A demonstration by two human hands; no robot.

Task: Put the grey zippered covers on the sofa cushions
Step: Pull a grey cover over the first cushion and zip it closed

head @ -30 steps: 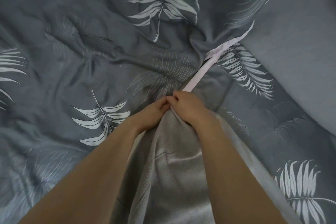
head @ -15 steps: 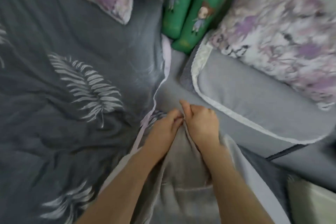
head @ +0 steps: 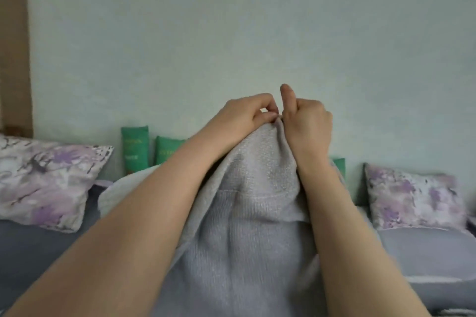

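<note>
Pale green wall fills the upper half of my view, with a brown wooden edge running down the far left. Below it, in the centre, I see the grey cover, a knitted-looking fabric held up in front of the camera. It rises to a peak at mid-frame and hangs down between two bare forearms to the bottom edge, with a fold crossing it partway down. Whether a cushion is inside it I cannot tell.

Behind the cover lies grey bedding, dark at lower left, and a paler grey pillow with white trim at lower right. A floral pillow in white and purple leans at the left. A second floral pillow stands at the right, just above the grey pillow. Against the wall two green cushions stand upright side by side, the nearer one partly hidden by the left forearm. A sliver of green shows just right of the right wrist.

At the cover's peak the two hands nearly touch. The left hand pinches the top edge of the fabric between thumb and forefinger. The right hand grips the same edge with its fingers curled round the cloth, out of my sight, and its thumb sticks straight up.
</note>
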